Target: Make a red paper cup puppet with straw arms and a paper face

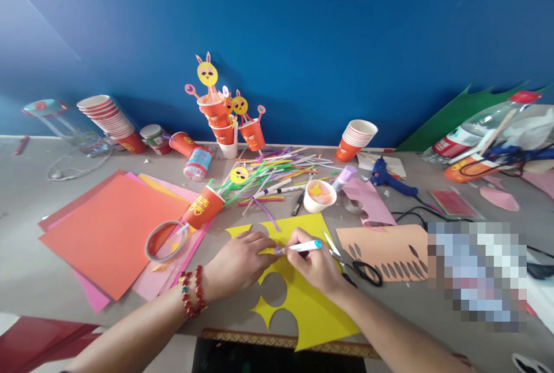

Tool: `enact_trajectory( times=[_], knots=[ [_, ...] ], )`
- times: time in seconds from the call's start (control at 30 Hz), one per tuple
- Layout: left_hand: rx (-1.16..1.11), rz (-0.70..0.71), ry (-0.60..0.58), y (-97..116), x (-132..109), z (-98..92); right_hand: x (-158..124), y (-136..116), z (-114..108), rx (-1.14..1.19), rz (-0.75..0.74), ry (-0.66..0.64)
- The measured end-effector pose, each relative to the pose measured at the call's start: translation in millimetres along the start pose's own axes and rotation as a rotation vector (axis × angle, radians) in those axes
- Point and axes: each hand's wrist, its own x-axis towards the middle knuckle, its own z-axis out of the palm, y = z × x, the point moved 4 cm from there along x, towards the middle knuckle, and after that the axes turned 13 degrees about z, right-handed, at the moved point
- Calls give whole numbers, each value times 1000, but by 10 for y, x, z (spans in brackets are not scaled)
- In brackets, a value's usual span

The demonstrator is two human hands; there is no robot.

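Note:
A white marker [306,246] with a teal end is gripped in my right hand [318,266], its tip low over the yellow paper [322,298]. My left hand [243,260] rests on the same paper, fingers curled together. Its fingertips hold a small, light purplish thing at the marker's tip, too small to make out. Round holes have been cut in the yellow sheet, and a pointed offcut hangs from its front left. Just right of my right hand lie scissors [367,273] with black handles, partly over peach paper [389,252] with leaf-shaped cut-outs.
Orange and pink sheets [116,234] lie left, with a tape roll [151,244] and a tipped red cup [204,206]. Behind are coloured sticks [277,171], bunny-face cups [251,133] and a white cup of scraps [319,202]. A blue glue gun [392,179] trails its cord rightward.

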Motion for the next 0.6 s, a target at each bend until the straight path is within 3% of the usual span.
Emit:
enact_trajectory(
  times=[0.6],
  knots=[
    [-17,-7,0,2,12,-15,-1,-4,-26,2,1,49]
  ],
)
